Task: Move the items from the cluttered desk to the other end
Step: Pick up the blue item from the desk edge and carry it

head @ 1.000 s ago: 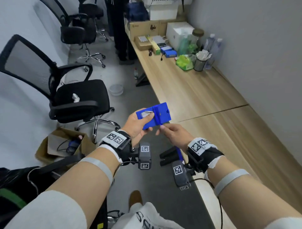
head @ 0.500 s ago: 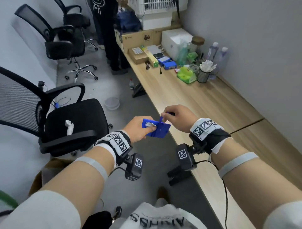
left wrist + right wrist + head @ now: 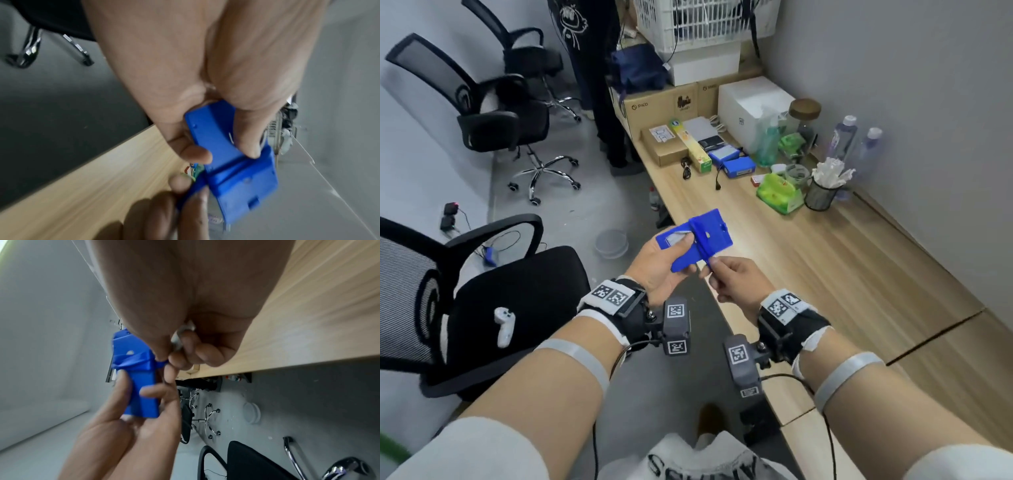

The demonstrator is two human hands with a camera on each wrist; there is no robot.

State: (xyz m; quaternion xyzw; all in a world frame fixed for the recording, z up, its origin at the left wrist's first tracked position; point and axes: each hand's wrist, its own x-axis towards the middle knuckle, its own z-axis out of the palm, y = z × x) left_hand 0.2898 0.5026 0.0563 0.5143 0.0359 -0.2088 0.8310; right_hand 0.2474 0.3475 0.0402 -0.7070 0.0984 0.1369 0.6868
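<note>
Blue plastic holder (image 3: pixel 697 238) is gripped by the left hand (image 3: pixel 659 262) above the bench (image 3: pixel 842 267) edge, steadied while the right hand (image 3: pixel 736 279) pinches its lower strap; the clutter lies well beyond.

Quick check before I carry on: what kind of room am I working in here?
Probably a small office or lab workroom: black mesh swivel chairs on a grey floor, a long light wooden desk along the wall, and brown cardboard boxes stacked at its cluttered far end.
</note>
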